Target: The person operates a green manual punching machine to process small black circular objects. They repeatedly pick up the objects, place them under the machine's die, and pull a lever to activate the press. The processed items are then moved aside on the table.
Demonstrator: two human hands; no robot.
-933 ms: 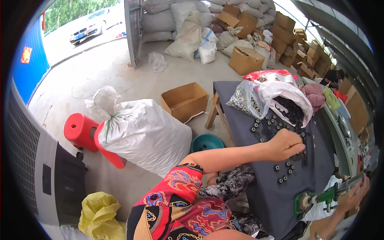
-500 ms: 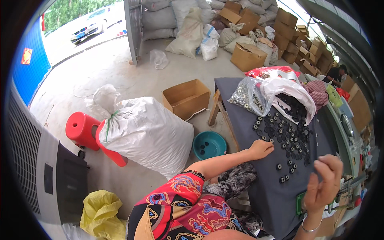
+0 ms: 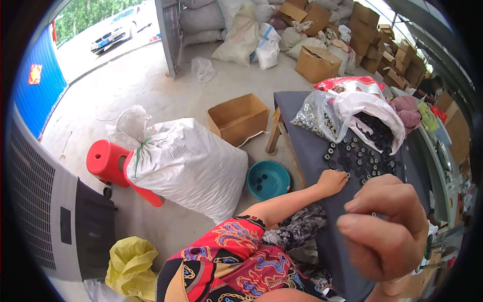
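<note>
My left hand (image 3: 333,182) rests at the left side of the dark cloth-covered table (image 3: 329,221). Its fingers are closed at the edge of the spread of black round pieces (image 3: 359,157), several with pale ring-shaped centres. A pale-centred piece shows by the fingertips; whether they grip it I cannot make out. Close to the camera, my right hand (image 3: 387,226) is raised over the table with its fingers curled in, and nothing shows in it. It hides part of the pieces. A white bag (image 3: 354,105) spills black pieces beside a clear bag of metallic ones (image 3: 314,118).
Left of the table stand a teal basin (image 3: 268,180) with a few black discs, an open cardboard box (image 3: 239,121) and a big white sack (image 3: 191,166) against red stools (image 3: 104,160). A yellow sack (image 3: 131,267) lies nearer. Sacks and cartons (image 3: 318,63) fill the back.
My right hand has come up and leftward, closer to the camera, and its fingers have curled in. My left hand stays by the pieces. The whole view has shifted slightly.
</note>
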